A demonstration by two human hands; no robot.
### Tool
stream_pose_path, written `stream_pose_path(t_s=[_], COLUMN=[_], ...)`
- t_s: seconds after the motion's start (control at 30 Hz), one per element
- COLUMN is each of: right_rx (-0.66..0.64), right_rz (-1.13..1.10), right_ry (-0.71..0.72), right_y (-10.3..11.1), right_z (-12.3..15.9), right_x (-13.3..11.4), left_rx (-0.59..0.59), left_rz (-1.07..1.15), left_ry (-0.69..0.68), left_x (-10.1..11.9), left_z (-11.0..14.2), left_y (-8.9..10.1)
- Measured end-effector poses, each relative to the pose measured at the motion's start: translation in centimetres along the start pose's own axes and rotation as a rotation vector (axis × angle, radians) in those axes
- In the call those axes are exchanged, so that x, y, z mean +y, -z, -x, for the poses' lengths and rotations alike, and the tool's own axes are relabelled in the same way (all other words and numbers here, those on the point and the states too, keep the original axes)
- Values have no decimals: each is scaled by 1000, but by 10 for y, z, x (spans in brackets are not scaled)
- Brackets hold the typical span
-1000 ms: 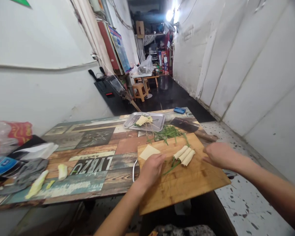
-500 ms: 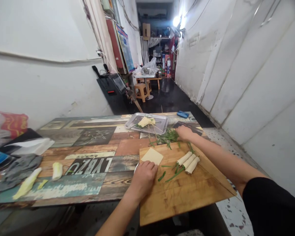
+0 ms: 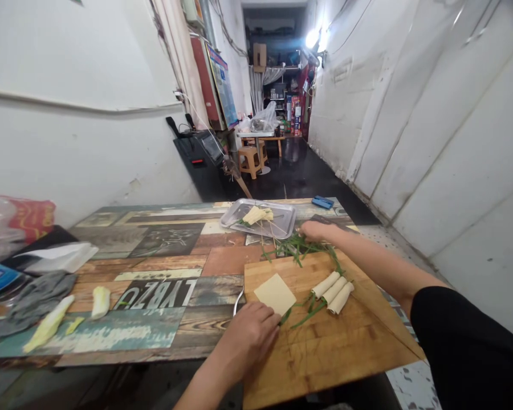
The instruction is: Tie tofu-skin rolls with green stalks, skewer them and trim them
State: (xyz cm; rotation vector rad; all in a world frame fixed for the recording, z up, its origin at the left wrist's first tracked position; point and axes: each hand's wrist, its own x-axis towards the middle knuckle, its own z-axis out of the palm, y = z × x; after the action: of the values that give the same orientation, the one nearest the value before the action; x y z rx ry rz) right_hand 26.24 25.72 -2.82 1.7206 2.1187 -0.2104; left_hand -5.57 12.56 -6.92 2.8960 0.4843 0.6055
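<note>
My left hand (image 3: 256, 327) is at the near corner of a pale square tofu sheet (image 3: 275, 292), fingers closed on its edge. That sheet lies on a wooden cutting board (image 3: 325, 353). My right hand (image 3: 316, 231) reaches past the board's far edge, its fingers closed in a loose heap of green herbs (image 3: 297, 246); the fingertips are partly hidden. On the right of the board, three rolled tofu sheets (image 3: 334, 291) lie side by side with green stems sticking out. A cut green piece (image 3: 285, 316) rests by the sheet's near edge.
Behind the herbs stands a metal tray (image 3: 285, 219) holding skewered food (image 3: 257, 215). A blue object (image 3: 322, 202) lies at the table's far edge. To the left are cabbage leaf pieces (image 3: 100, 302), a grey cloth (image 3: 38, 299) and plastic packaging (image 3: 29, 219). A metal handle (image 3: 238, 300) pokes out beside the board.
My left hand has drawn the tofu sheet nearer and slightly right across the board. My right hand has shifted a little left within the herbs.
</note>
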Motion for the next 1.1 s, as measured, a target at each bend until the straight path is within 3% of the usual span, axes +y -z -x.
stream_pose_path(t_s=[0.17,0.3,0.37,0.47,0.57,0.7,0.8,0.87,0.97,1.1], right_rx=[83,247,302,332,321,306,342,368,376,367], right_rz=[15,2,1,22,70,125,56,-50,-309,-635], right_ry=[28,61,80,86,81,135,176,147,95,89], right_y=[13,43,54,64,70,84,92,94,90,83], right_z=[20,42,51,58,58,62,66,68,69,73], right_x=[-1,13,17,13,2,-9,-5,1,9,15], left_rx=[196,320,384,436,297,75,-28,-38,69,214], left_rz=[-10,-21,-24,-99,-231,-277,-157,46,382,590], left_ry=[-53,41,113,198,218,310,370,329,273,346], left_x=[-6,-21,-28,-32,-29,-36,-56,-71,-86,-95], left_z=[-7,-18,-34,-79,-138,-196,-210,-211,-209,-205], left_y=[14,25,34,47,51,35,21,15,7,2])
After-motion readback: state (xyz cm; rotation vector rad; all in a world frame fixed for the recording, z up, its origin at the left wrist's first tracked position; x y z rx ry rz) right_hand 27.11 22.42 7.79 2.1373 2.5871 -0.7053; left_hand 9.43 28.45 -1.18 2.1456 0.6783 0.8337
